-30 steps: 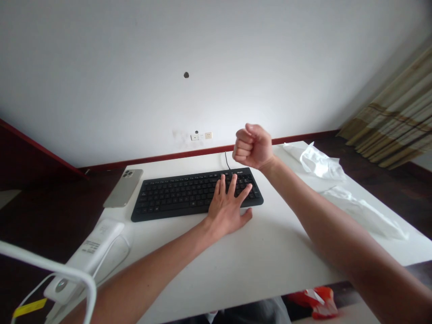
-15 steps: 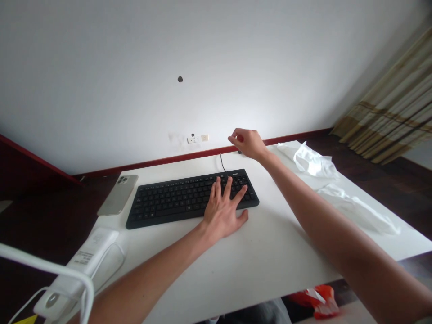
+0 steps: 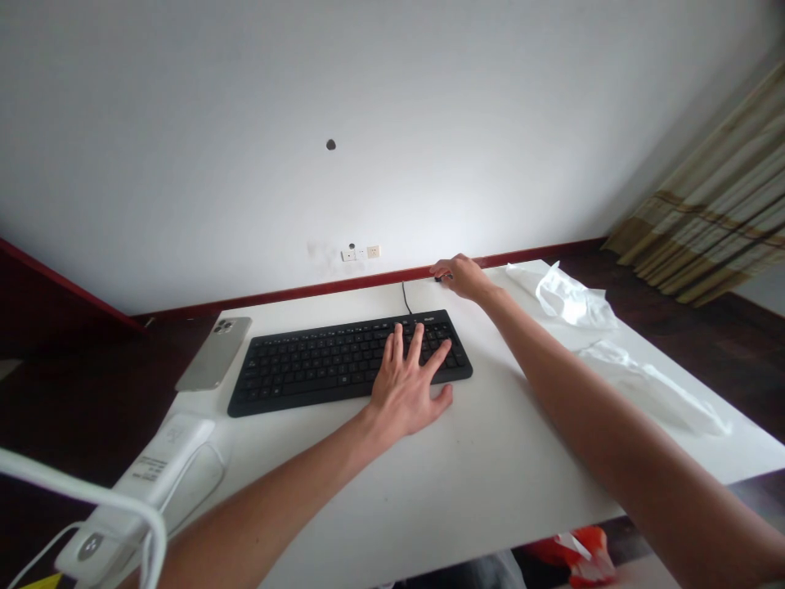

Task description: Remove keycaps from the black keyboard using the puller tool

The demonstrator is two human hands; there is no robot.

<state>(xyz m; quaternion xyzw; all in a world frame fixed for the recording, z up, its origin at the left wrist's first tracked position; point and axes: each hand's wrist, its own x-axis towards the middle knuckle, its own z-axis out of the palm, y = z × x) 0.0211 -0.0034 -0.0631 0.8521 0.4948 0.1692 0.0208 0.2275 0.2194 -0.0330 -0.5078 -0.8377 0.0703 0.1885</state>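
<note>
A black keyboard (image 3: pixel 312 368) lies at a slight tilt on the white table (image 3: pixel 380 499). My left hand (image 3: pixel 408 380) rests on its right part, fingers spread over the keys and thumb on the tabletop. From the keyboard's back edge a thin black cable (image 3: pixel 405 296) runs over the table's far edge. My right hand (image 3: pixel 464 276) reaches to that far edge, its fingers curled around a small dark object (image 3: pixel 437 279). Most of this object is covered, so its kind cannot be made out.
A phone (image 3: pixel 214 356) lies face down left of the keyboard. Nearer stands a white power strip (image 3: pixel 147 483) with a white cord (image 3: pixel 91 491) across it. Crumpled white plastic bags (image 3: pixel 573 298) lie on the right. Wall sockets (image 3: pixel 361 254) sit beyond the table; a red bag (image 3: pixel 589 556) is below.
My right hand has moved down and slightly right, from above the far edge onto the small dark object there. My left hand stays spread on the keyboard.
</note>
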